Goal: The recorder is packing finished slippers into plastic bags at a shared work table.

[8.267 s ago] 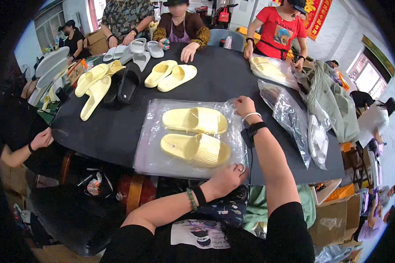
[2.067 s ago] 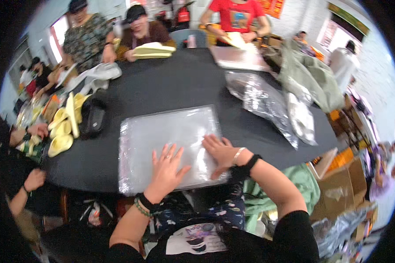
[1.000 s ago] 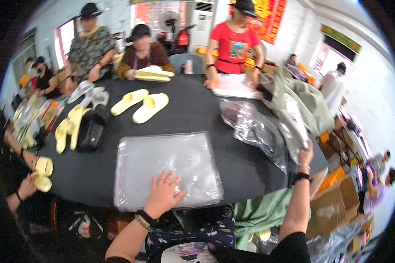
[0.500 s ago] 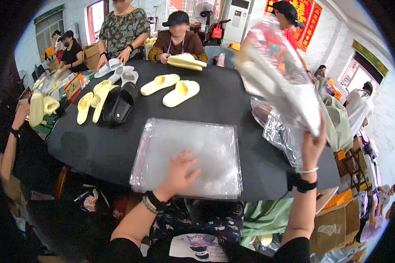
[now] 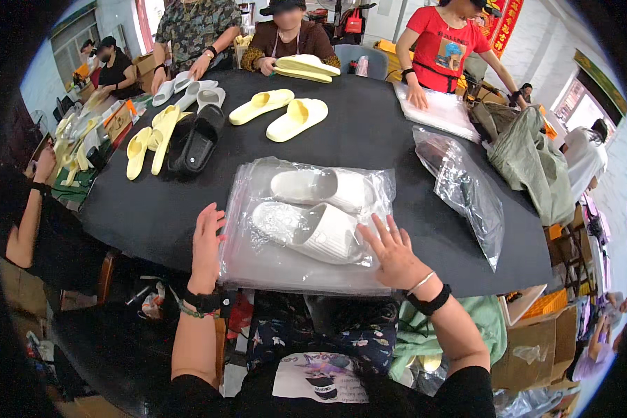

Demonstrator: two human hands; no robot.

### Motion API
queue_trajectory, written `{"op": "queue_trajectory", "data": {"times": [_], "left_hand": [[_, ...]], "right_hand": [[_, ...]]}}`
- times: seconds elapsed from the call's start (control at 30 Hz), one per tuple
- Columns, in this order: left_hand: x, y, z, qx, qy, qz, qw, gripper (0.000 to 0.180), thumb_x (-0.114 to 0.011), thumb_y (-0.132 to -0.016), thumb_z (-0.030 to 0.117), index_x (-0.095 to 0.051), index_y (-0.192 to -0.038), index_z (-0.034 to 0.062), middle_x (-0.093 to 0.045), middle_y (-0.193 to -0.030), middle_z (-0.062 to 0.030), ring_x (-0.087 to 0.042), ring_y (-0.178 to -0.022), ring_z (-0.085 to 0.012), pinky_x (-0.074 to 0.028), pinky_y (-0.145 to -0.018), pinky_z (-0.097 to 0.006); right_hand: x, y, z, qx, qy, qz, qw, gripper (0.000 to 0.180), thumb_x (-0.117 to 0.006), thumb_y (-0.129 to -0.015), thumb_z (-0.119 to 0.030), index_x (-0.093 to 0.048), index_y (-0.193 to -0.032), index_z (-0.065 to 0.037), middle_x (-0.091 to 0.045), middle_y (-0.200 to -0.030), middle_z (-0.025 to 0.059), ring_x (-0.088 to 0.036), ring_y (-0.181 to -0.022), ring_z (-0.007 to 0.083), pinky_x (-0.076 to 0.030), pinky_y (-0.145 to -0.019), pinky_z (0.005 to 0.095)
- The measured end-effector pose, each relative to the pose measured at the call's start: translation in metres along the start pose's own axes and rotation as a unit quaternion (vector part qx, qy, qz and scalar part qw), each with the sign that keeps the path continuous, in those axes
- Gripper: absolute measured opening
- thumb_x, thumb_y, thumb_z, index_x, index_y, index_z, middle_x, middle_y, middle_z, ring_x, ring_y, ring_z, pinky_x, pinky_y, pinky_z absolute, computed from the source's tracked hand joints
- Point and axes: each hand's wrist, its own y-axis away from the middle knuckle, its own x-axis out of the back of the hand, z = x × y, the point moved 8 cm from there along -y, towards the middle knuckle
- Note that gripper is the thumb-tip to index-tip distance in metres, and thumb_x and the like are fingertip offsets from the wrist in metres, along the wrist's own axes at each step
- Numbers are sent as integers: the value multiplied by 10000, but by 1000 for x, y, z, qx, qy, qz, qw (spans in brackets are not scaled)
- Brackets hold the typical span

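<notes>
A: What sits in the centre of the frame?

B: A pair of white foam slide sandals (image 5: 313, 212) lying side by side inside a clear plastic bag (image 5: 303, 226), on top of a stack of flat clear bags (image 5: 272, 268) at the near edge of the round black table (image 5: 153, 209). Set flat and parallel, the pair fits the bag without bulging.

A: And the hands?

B: The left hand (image 5: 207, 240) lies at the stack's left edge, fingers straight and together, gripping nothing; it looks to be pinning the slippery pile. The right hand (image 5: 395, 252) rests spread and open on the bag's lower right corner, beside the nearer sandal, pressing rather than grasping.

A: Anything else close by?

B: To the right, a crumpled clear plastic bag (image 5: 460, 188) lies within reach. In the upper left are yellow foam slides (image 5: 150, 139) and a black pair of slides (image 5: 195, 139); above centre lie two pale yellow slides (image 5: 279, 111), well apart from the hands. Other people work along the far rim.
</notes>
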Motion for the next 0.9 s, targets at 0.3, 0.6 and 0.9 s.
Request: {"op": "queue_trajectory", "data": {"times": [0.3,0.6,0.9], "left_hand": [[-49,-88,-7,95,-287,-141,943,710,-601,-926,543,-446,-1424,62,-628,-1174,-81,-569,-988,-186,-485,-704,-337],[-91,-135,-19,151,-162,-178,959,321,-746,-863,346,-649,-1004,74,-654,-785,-45,-602,-709,-155,-445,-606,-309],[-101,-151,121,-133,-111,-94,980,183,-666,-943,230,-701,-944,51,-589,-635,24,-515,-520,-70,-374,-492,-225]], "right_hand": [[42,17,52,-123,-121,104,980,841,-718,-840,-246,-255,-1511,-39,-538,-1290,270,-574,-1143,428,-500,-924,477],[9,38,80,-215,-350,42,911,763,-725,-856,-185,-319,-1474,5,-697,-737,168,-699,-657,257,-544,-640,368],[43,34,49,-168,-419,176,875,582,-633,-910,7,-392,-1437,-45,-612,-724,56,-597,-580,107,-486,-512,276]]}}
